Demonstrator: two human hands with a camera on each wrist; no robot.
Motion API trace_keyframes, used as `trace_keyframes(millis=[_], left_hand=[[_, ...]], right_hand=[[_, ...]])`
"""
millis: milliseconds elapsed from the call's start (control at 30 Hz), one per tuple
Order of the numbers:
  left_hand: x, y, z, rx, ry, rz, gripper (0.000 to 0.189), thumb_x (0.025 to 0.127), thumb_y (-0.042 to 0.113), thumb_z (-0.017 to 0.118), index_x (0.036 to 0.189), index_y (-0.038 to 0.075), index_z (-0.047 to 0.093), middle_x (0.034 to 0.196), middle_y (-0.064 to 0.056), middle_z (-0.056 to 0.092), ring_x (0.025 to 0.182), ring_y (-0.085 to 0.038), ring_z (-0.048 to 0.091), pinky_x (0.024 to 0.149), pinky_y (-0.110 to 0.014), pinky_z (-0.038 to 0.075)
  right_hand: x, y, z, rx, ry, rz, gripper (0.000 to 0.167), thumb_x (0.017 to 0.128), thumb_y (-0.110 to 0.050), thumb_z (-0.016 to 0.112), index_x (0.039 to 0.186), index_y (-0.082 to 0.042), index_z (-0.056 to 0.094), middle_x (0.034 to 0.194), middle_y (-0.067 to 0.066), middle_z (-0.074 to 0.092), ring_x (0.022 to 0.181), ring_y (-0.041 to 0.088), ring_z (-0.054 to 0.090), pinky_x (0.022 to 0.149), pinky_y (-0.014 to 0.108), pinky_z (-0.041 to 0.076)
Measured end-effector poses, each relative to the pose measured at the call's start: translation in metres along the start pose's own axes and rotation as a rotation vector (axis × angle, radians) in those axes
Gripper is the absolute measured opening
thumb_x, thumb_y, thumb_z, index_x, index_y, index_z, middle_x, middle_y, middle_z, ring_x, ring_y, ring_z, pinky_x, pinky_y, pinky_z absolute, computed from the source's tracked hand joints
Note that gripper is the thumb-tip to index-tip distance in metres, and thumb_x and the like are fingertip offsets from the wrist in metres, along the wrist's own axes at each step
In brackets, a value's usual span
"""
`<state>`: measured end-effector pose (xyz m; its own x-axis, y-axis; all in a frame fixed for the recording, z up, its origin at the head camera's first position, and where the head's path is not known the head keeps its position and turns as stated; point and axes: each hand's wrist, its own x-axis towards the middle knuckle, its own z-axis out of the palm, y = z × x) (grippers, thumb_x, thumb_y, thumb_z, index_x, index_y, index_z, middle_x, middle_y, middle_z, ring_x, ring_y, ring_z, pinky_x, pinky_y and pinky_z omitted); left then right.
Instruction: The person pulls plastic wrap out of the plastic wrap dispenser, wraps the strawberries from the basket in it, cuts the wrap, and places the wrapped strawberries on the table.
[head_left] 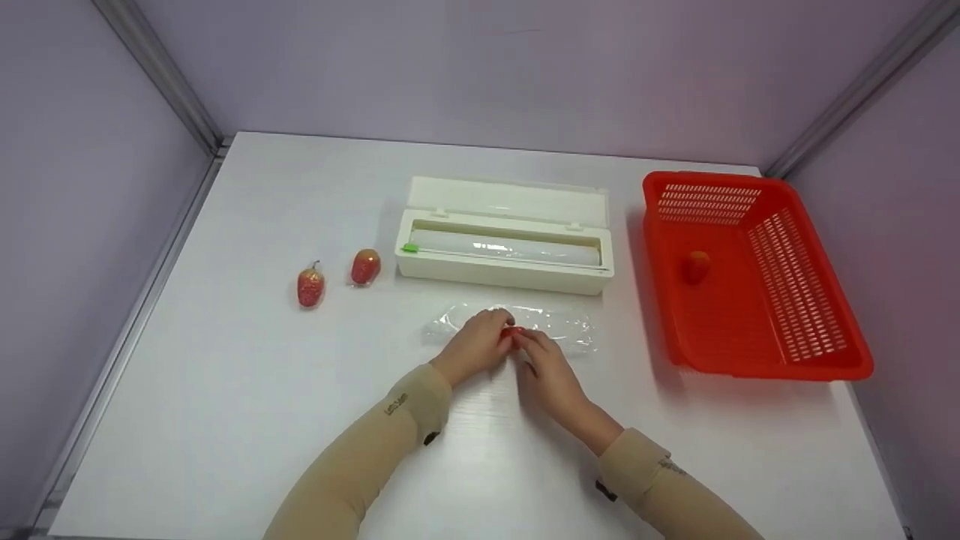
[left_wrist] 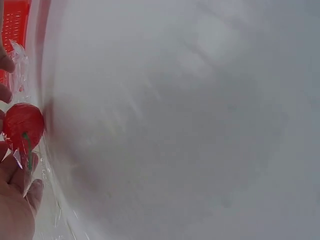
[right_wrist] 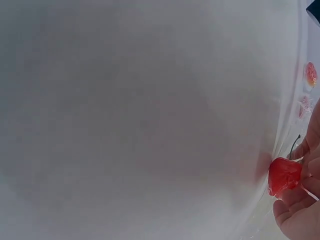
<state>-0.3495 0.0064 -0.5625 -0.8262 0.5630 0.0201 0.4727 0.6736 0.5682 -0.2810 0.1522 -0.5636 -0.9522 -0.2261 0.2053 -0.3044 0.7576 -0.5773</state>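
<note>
Both hands meet over a small red fruit with a thin green stem, wrapped in clear film. My left hand grips it from the left, fingers curled around the stem side. From the right, my right hand holds the fruit with bent fingertips, seen close up in the right wrist view. Under and beyond the hands, a crinkled sheet of clear cling film lies flat on the white table. In the head view the fingers hide most of the fruit.
Behind the film stands a white cling film dispenser, lid raised, roll inside, green slider at left. Two film-wrapped red-yellow fruits lie on the left. A red basket at right contains one fruit. Panels surround the table's back and sides.
</note>
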Motion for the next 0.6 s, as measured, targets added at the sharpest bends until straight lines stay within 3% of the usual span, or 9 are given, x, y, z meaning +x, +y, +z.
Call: trace_keyframes(millis=[200,433,600], left_hand=[[-0.004,-0.013,-0.004,0.080,0.062,-0.022,0.033,0.090,0.021,0.057,0.120,0.007,0.054,0.117,-0.009,0.062,0.112,-0.025,0.056,0.099,-0.037,0.043],[-0.011,-0.031,-0.012,0.138,0.117,-0.059,0.025,0.089,0.016,0.058,0.113,0.012,0.059,0.112,-0.004,0.064,0.109,-0.022,0.057,0.098,-0.037,0.042],[-0.017,-0.042,-0.016,0.154,0.163,-0.129,0.019,0.090,0.018,0.059,0.108,0.017,0.064,0.108,0.000,0.065,0.104,-0.021,0.058,0.096,-0.039,0.042]], right_hand=[[0.011,0.000,0.001,-0.006,-0.043,0.091,0.042,0.084,0.007,0.054,0.125,0.006,0.052,0.123,0.020,0.053,0.116,0.036,0.051,0.101,0.045,0.041],[0.027,0.004,0.004,-0.031,-0.082,0.178,0.044,0.086,0.000,0.053,0.129,0.005,0.047,0.126,0.021,0.050,0.116,0.037,0.049,0.102,0.044,0.040],[0.041,0.005,0.010,-0.065,-0.117,0.210,0.048,0.086,-0.003,0.058,0.132,0.002,0.044,0.127,0.019,0.049,0.117,0.035,0.046,0.103,0.042,0.040]])
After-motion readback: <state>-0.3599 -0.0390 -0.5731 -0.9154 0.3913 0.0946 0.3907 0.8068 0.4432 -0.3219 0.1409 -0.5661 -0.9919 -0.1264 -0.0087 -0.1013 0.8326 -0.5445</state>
